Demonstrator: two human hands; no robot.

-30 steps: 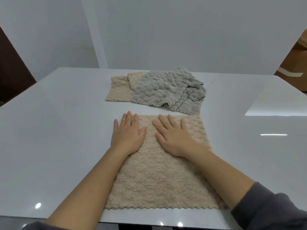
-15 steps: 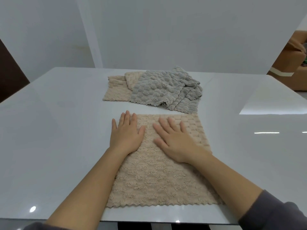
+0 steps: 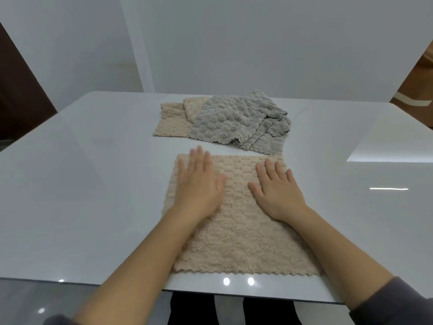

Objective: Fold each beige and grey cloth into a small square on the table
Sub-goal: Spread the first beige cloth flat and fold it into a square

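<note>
From my remote seat, a plain white wall (image 3: 269, 43) fills 12 o'clock, with a paler vertical strip (image 3: 137, 43) running down it at 11. At 9 o'clock sits a dark brown panel (image 3: 18, 95). At 2 o'clock is something brown (image 3: 421, 76) – too cropped to name – crossed by a pale band (image 3: 412, 102).

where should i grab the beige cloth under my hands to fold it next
Probably its two far corners, left hand on one, right hand on the other. The beige cloth lies flat, longer front to back, and both open hands rest near that far edge. Pinch from the outer sides, fingers slipped under, then draw toward you.
</note>
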